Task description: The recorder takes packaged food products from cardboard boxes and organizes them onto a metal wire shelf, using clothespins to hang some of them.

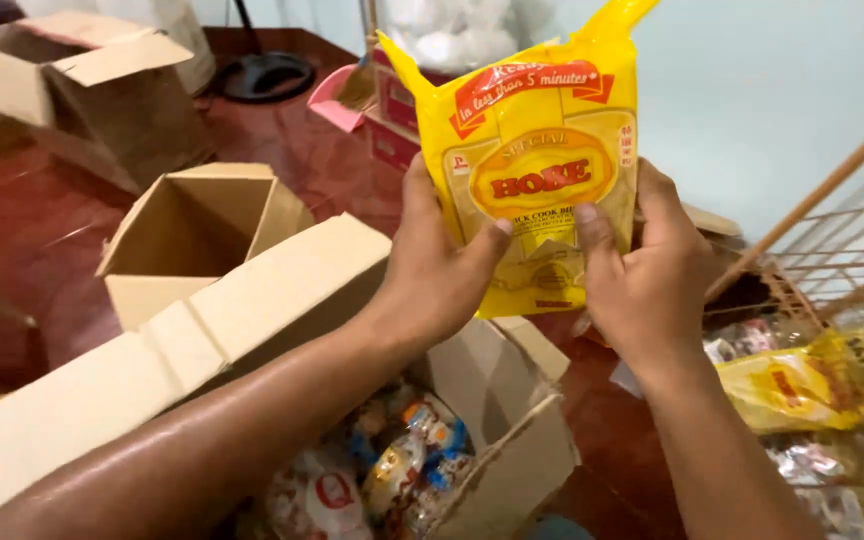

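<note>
nearest, the open box of snack packs sits below both arms. above it the left hand and right hand each clasp the lower edge of the yellow packet, held upright in the air, thumbs on its face. best keep the grasp even, low and gentle so nothing inside gets crushed. beyond stands an empty carton.
</note>
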